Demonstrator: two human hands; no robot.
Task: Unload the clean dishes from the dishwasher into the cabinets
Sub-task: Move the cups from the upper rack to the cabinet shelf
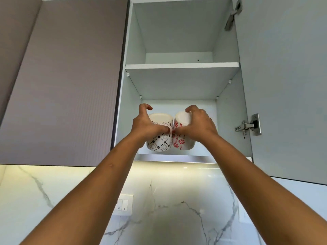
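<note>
Two white mugs are held upside down, side by side, at the mouth of the open wall cabinet's bottom compartment. My left hand [146,123] grips the mug with the black diamond pattern [160,141]. My right hand [198,125] grips the mug with red flowers [182,142]. The mugs touch each other, and my thumbs meet between them. Both mugs sit just above the cabinet's bottom board [173,152]; whether they rest on it I cannot tell.
The cabinet's middle shelf [182,65] shows nothing on it from below. Its door [286,85] stands open on the right with hinges [248,127]. A closed ribbed door [67,82] is on the left. A marble backsplash with a switch plate [123,205] lies below.
</note>
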